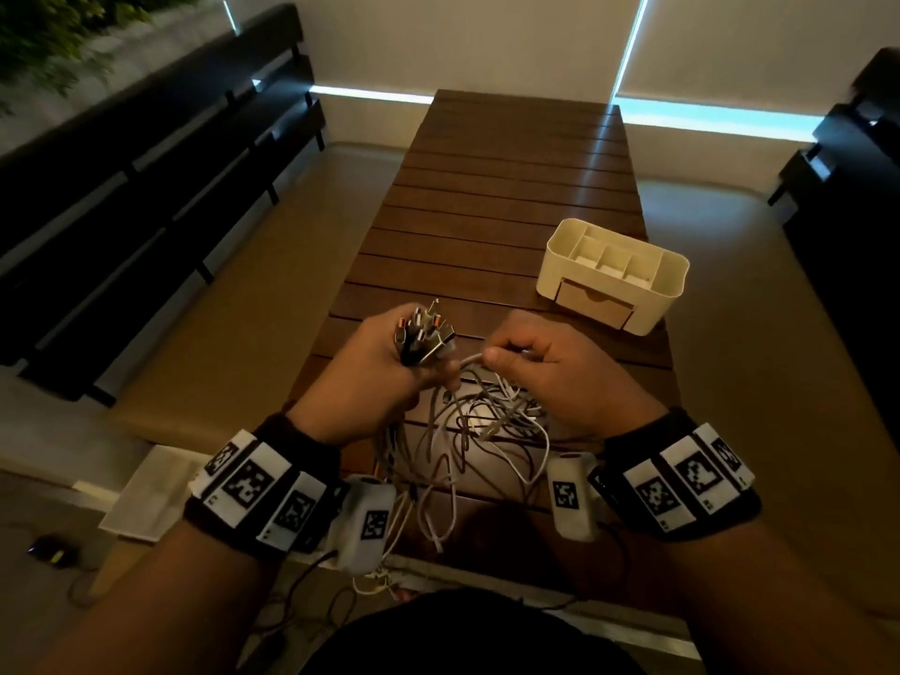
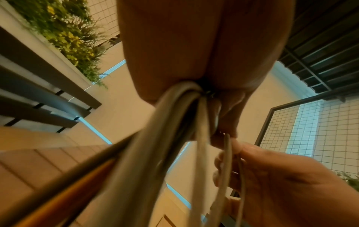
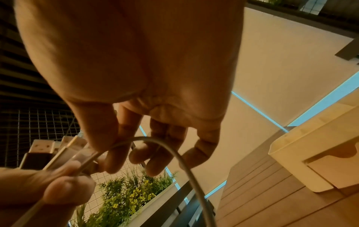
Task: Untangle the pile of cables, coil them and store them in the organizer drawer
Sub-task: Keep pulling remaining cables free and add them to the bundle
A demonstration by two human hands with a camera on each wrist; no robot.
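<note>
Here the left hand [image 1: 384,362] is clenched around a bundle of connector ends [image 1: 426,333], evidently to keep the gathered plugs together, while the right hand [image 1: 540,367] pinches a single white cable [image 3: 174,152] just beside that bundle, probably to draw it free. The loose tangle of cables [image 1: 467,431] hangs below both hands onto the slatted table [image 1: 496,187]. The organizer [image 1: 674,285], drawer [image 1: 591,304] closed, stands on the table to the right, within reach for storing the coils.

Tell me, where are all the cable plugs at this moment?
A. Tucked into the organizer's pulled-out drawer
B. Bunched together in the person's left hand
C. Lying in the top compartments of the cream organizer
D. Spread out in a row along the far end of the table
B: the plug ends stick up in a bundle from the left hand, while the organizer holds no cables and its drawer is closed.
</note>
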